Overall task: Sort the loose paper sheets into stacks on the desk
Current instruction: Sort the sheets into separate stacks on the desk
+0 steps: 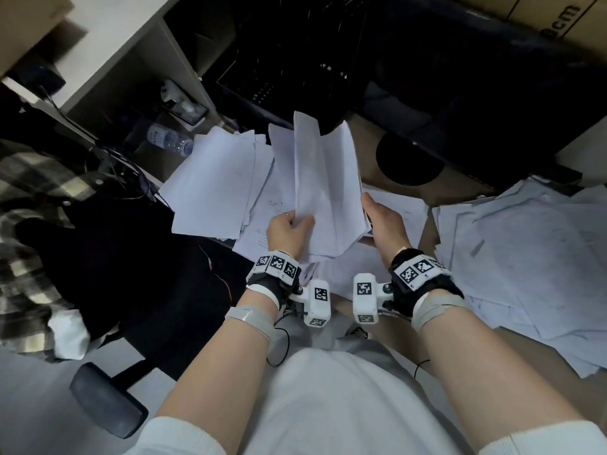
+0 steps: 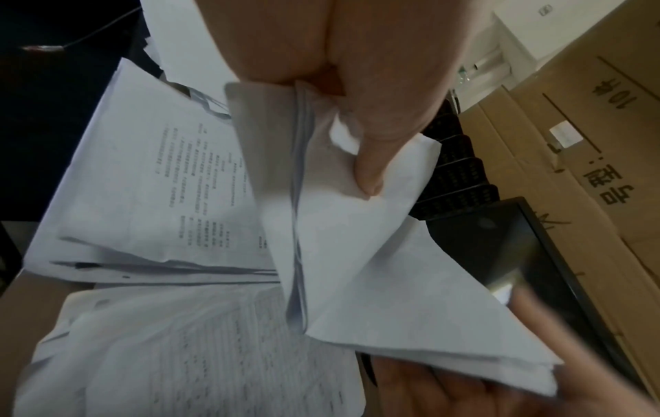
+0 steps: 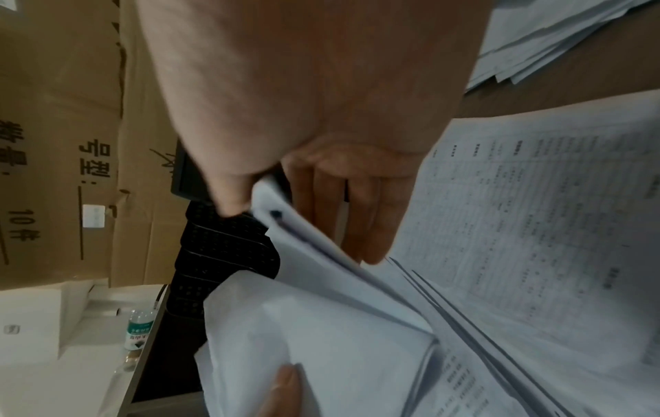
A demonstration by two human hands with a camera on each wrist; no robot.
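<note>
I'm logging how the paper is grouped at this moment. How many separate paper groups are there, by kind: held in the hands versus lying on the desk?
Held bundle: 1, gripped by the left hand and right hand (bundle)
Piles on the desk: 3 (left pile, middle sheets, right heap)
Total: 4

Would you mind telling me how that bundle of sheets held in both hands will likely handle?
The bundle of sheets is probably floppy: it creases between left hand and right hand. Its fanned edges suggest sheets may slip apart.
</note>
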